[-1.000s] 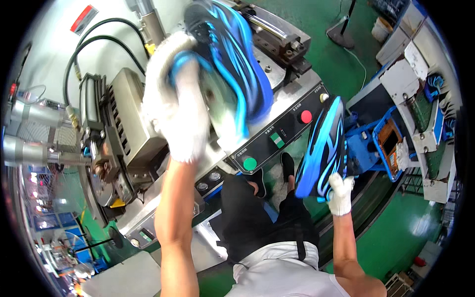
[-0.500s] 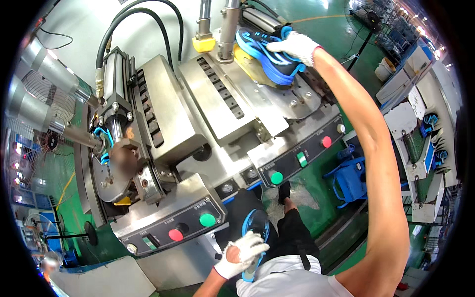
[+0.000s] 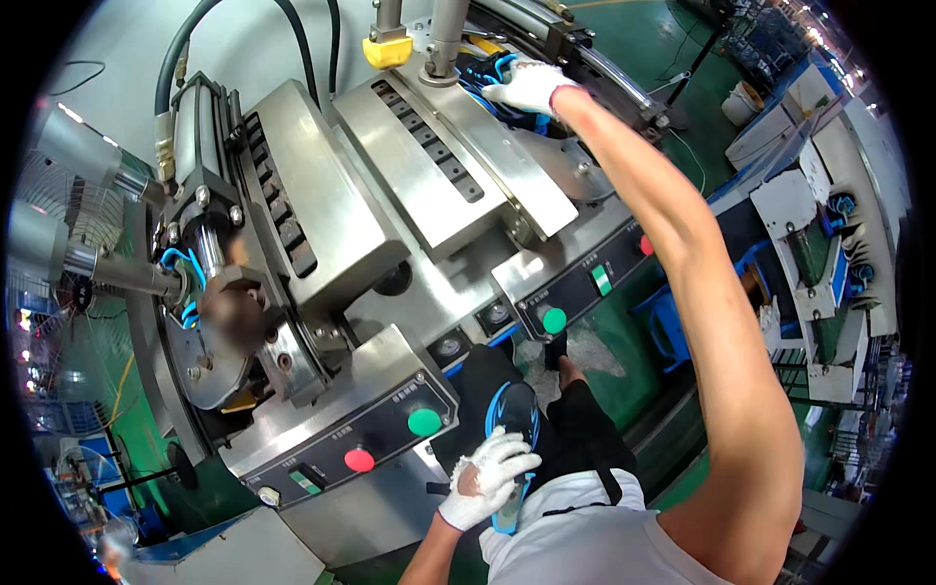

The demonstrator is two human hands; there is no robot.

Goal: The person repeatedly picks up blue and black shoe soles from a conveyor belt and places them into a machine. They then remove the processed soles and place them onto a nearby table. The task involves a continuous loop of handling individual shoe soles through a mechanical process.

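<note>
My right hand [image 3: 529,88], in a white knit glove, reaches far out and is closed on the upper of a black and blue sneaker [image 3: 485,74]. That shoe sits in the right station of a metal pressing machine [image 3: 429,185], beside an upright steel post [image 3: 448,39]. Glove and machine plate hide much of it. Near my lap, my left hand [image 3: 490,476], also gloved, has its fingers bent over a second dark shoe with blue trim [image 3: 513,409], gripping it around the middle. The left glove has a brownish patch on its back.
Green and red buttons sit on the left control panel [image 3: 390,429] and right control panel [image 3: 575,283]. At the left station, a shoe is mostly hidden behind a cylinder [image 3: 210,244]. A yellow block [image 3: 388,51] hangs above. A blue stool [image 3: 668,322] and shoe rack [image 3: 829,263] stand right.
The sneaker under my right hand has gone from raised and tilted to lower in the right station, behind the metal plate. A steel rod now shows beside it. My left hand still grips its shoe.
</note>
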